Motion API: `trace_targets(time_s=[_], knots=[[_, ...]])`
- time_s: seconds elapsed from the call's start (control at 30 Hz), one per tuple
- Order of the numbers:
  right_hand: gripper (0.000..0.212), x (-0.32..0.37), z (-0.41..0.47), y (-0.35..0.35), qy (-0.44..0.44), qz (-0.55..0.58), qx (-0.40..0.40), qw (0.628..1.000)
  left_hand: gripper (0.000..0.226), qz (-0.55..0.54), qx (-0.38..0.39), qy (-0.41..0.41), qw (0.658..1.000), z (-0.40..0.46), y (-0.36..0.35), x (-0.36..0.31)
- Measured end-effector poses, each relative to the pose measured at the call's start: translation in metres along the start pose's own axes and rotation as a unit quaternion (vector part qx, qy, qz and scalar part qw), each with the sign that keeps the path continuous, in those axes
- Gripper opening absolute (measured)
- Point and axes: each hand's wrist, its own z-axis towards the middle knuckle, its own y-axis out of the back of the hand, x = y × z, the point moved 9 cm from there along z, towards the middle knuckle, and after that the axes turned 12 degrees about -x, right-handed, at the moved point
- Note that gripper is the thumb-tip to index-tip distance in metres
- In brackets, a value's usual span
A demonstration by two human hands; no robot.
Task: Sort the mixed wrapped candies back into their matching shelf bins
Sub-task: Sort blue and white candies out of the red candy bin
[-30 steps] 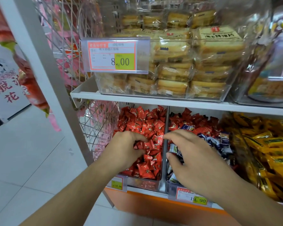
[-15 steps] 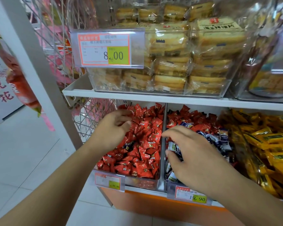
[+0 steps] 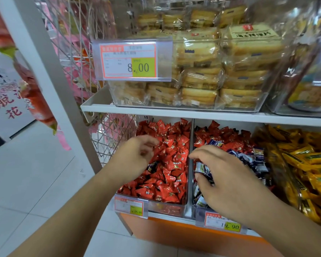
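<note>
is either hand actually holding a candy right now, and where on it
The right hand grips dark blue wrapped candies between thumb and fingers. The left hand seems to hold nothing.

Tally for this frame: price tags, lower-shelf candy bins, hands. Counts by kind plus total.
Price tags: 3
Lower-shelf candy bins: 3
Hands, left hand and right hand: 2
Total: 8

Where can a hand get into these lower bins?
Free: the gap under the white shelf board above the red wrapped candies, behind the left hand. Crowded: the middle bin, where the right hand grips dark blue wrapped candies; yellow packets fill the right.
</note>
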Motion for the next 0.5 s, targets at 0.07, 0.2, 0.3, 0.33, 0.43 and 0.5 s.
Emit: trace_targets(time_s=[0.07, 0.2, 0.3, 0.33, 0.43, 0.5], knots=[[0.042, 0.000, 0.001, 0.000, 0.001, 0.002, -0.002, 1.000, 0.025, 0.102, -0.001, -0.013, 0.995, -0.003, 0.002, 0.010], [0.041, 0.000, 0.002, 0.000, 0.002, 0.006, -0.002, 1.000, 0.019, 0.213, 0.006, -0.032, 0.977, -0.003, -0.006, 0.019], [0.041, -0.001, 0.001, 0.000, 0.003, 0.009, -0.002, 1.000, 0.014, 0.249, 0.002, -0.014, 0.968, 0.001, -0.008, 0.023], [0.040, -0.002, 0.000, 0.000, 0.003, 0.010, -0.002, 1.000, 0.013, 0.249, 0.005, -0.007, 0.968, 0.002, -0.009, 0.023], [0.039, -0.003, 0.000, 0.000, 0.002, 0.012, 0.000, 1.000, 0.006, 0.248, 0.012, 0.007, 0.969, 0.002, -0.010, 0.021], [0.039, -0.003, 0.000, 0.000, 0.002, 0.010, 0.000, 1.000, 0.006, 0.239, 0.013, 0.013, 0.971, 0.003, -0.011, 0.022]])
